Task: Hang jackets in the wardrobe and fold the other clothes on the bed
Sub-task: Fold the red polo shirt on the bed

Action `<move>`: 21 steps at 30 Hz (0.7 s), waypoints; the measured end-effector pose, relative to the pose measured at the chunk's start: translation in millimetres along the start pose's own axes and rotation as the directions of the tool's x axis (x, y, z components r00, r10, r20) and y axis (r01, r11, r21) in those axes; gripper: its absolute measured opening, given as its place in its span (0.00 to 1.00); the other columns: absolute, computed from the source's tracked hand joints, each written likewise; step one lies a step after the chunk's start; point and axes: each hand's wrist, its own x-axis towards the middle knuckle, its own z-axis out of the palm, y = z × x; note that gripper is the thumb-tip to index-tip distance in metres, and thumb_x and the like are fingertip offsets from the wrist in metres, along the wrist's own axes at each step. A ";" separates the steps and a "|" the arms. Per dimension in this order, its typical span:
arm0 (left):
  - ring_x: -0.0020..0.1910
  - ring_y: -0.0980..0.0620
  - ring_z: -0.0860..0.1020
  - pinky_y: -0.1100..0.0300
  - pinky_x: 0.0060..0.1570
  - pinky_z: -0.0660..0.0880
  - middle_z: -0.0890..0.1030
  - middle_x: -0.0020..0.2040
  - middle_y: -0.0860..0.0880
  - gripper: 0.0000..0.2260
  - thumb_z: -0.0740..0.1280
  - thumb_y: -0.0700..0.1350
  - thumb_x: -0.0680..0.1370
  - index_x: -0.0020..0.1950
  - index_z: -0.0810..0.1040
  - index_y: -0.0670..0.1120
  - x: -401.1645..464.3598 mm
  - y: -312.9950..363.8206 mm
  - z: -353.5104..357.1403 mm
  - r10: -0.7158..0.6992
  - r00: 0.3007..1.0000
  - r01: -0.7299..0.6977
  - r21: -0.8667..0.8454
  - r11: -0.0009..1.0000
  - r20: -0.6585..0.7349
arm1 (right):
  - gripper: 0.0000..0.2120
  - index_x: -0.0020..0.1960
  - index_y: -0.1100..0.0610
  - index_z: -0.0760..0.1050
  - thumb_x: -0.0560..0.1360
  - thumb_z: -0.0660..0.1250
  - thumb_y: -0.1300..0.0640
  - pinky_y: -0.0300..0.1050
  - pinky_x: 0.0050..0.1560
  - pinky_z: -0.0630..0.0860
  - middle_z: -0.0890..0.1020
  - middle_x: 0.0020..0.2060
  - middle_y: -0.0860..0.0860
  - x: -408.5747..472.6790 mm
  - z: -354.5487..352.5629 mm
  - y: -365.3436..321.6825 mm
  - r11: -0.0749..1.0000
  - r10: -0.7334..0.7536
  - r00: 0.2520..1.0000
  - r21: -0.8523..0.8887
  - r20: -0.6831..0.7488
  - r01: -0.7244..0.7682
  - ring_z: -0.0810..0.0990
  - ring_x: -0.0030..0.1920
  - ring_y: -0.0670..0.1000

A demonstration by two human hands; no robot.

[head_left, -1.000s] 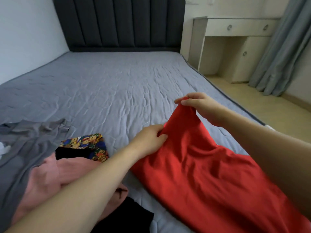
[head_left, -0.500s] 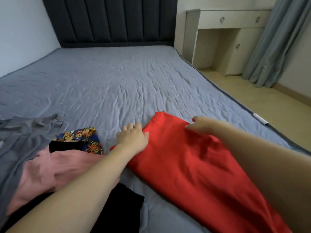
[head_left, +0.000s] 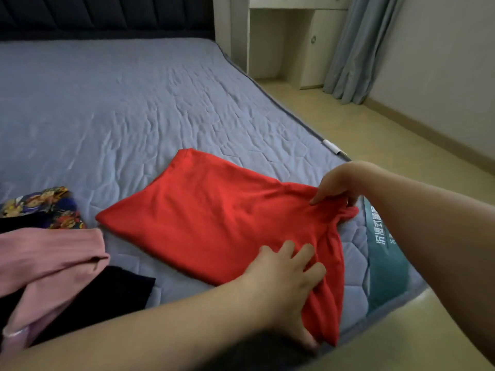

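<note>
A red cloth garment (head_left: 214, 223) lies on the grey quilted bed (head_left: 134, 108), near its right edge. A pile of pink and black clothes (head_left: 53, 263) sits to its left.

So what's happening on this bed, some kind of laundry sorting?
A person is folding a red garment spread on the grey bed. The right hand pinches a bunched corner of it near the bed's edge, while the left hand rests flat on the cloth. To the left lies a heap waiting its turn: a pink garment, a black one and a colourful printed piece.
</note>
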 end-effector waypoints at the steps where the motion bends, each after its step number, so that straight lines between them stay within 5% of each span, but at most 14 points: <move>1: 0.53 0.41 0.72 0.49 0.40 0.74 0.68 0.64 0.43 0.44 0.68 0.74 0.61 0.65 0.66 0.46 -0.2 4.0 5.6 0.039 0.999 -0.038 0.036 0.999 -0.029 | 0.23 0.64 0.62 0.70 0.78 0.65 0.46 0.54 0.51 0.72 0.76 0.55 0.60 -4.8 -2.6 2.1 1.000 0.021 0.997 0.009 0.069 -0.021 0.76 0.52 0.59; 4: 0.43 0.42 0.77 0.54 0.31 0.71 0.76 0.51 0.46 0.24 0.68 0.62 0.68 0.56 0.70 0.48 -6.5 4.4 8.0 0.121 0.985 -0.123 -0.016 0.992 -0.125 | 0.13 0.46 0.62 0.74 0.81 0.55 0.55 0.46 0.36 0.79 0.77 0.34 0.57 -16.3 -11.5 -0.2 0.999 0.040 0.974 0.021 0.225 -0.046 0.75 0.27 0.53; 6: 0.43 0.42 0.78 0.53 0.36 0.72 0.78 0.46 0.47 0.09 0.64 0.51 0.73 0.51 0.73 0.50 -9.7 -11.9 -0.4 0.021 0.992 -0.061 -0.325 0.944 -0.123 | 0.15 0.36 0.60 0.70 0.79 0.52 0.61 0.36 0.26 0.72 0.71 0.23 0.52 -23.2 -18.6 -10.4 0.993 -0.019 0.975 0.118 0.220 -0.007 0.64 0.18 0.47; 7: 0.42 0.44 0.78 0.55 0.39 0.72 0.79 0.43 0.48 0.05 0.64 0.49 0.74 0.47 0.74 0.49 -11.8 -25.5 -3.5 -0.069 0.997 0.036 -0.540 0.841 -0.040 | 0.16 0.34 0.58 0.68 0.79 0.53 0.61 0.33 0.25 0.69 0.68 0.20 0.51 -24.4 -22.3 -16.8 0.973 -0.062 0.980 0.229 0.192 0.016 0.61 0.17 0.46; 10: 0.36 0.51 0.72 0.56 0.39 0.68 0.76 0.36 0.48 0.08 0.68 0.50 0.68 0.40 0.78 0.47 -29.7 -67.6 -14.5 -0.297 0.939 0.245 -0.944 0.219 0.175 | 0.15 0.36 0.57 0.68 0.81 0.58 0.58 0.32 0.24 0.69 0.67 0.18 0.50 -28.4 -36.1 -44.4 0.797 -0.212 0.971 0.594 0.107 0.108 0.61 0.16 0.46; 14: 0.30 0.48 0.76 0.59 0.35 0.74 0.80 0.34 0.43 0.06 0.65 0.40 0.72 0.40 0.82 0.40 -66.5 -130.1 -24.8 -0.606 0.667 0.242 -0.895 -0.375 0.434 | 0.13 0.36 0.58 0.66 0.79 0.54 0.61 0.38 0.26 0.75 0.69 0.21 0.53 -36.7 -51.8 -102.4 0.446 -0.360 0.930 0.861 -0.078 0.245 0.67 0.22 0.48; 16: 0.26 0.49 0.74 0.61 0.28 0.74 0.76 0.30 0.44 0.05 0.65 0.39 0.73 0.38 0.78 0.43 -88.1 -168.7 -19.2 -0.774 0.433 0.304 -0.883 -0.357 0.462 | 0.11 0.40 0.57 0.67 0.80 0.55 0.56 0.44 0.35 0.77 0.73 0.29 0.55 -40.4 -48.6 -136.4 0.292 -0.432 0.891 0.913 -0.140 0.285 0.70 0.29 0.51; 18: 0.27 0.47 0.75 0.64 0.25 0.72 0.76 0.30 0.44 0.04 0.67 0.39 0.73 0.38 0.77 0.43 -109.0 -205.5 -1.0 -0.904 0.253 0.532 -0.830 -0.167 0.344 | 0.09 0.44 0.57 0.70 0.80 0.58 0.52 0.45 0.37 0.73 0.75 0.35 0.55 -38.5 -36.2 -168.7 0.291 -0.477 0.857 0.884 -0.197 0.365 0.70 0.31 0.52; 21: 0.31 0.45 0.79 0.63 0.27 0.70 0.79 0.32 0.44 0.05 0.66 0.44 0.71 0.40 0.78 0.43 -128.6 -227.1 25.6 -0.917 0.187 0.733 -0.672 -0.108 0.351 | 0.13 0.55 0.60 0.76 0.76 0.64 0.52 0.42 0.40 0.69 0.77 0.43 0.56 -11.1 -12.6 -202.9 0.622 -0.409 0.790 0.493 -0.458 0.608 0.75 0.38 0.54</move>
